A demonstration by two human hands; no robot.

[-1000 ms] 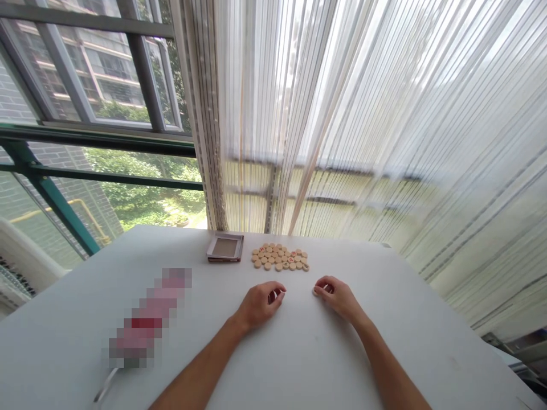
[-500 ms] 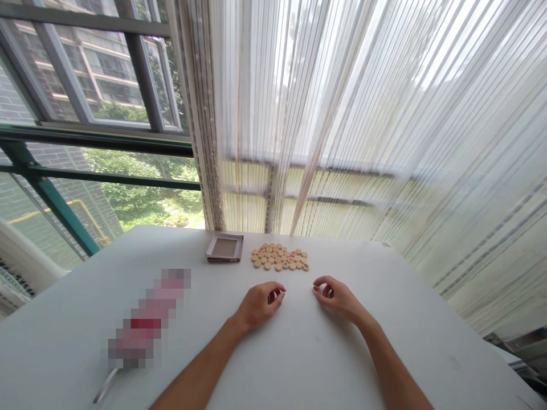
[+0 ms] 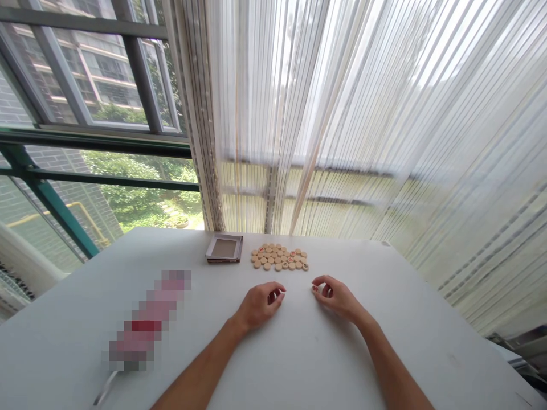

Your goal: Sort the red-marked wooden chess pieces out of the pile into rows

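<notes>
Both hands rest on the white table (image 3: 299,364), apart from each other. My left hand (image 3: 260,304) lies with its fingers loosely curled, a small gap between thumb and fingertips, and nothing visible in it. To its right, my right hand (image 3: 335,296) is curled in a similar way, thumb and forefinger apart, with nothing to be seen between them. Just beyond the hands lies a cluster of round wooden Chinese chess pieces (image 3: 278,258), some showing red or dark characters and many blank on top. Neither hand touches them.
A shallow open box (image 3: 224,249) sits left of the pieces near the far edge. On the left lies a blurred-out pink and red object (image 3: 149,319) with a pale strip at its lower end. Behind the table hang sheer striped curtains (image 3: 342,114) beside a window.
Both hands keep the same place and curled shape. The pieces and the box are as they were; only the view has shifted very slightly.
</notes>
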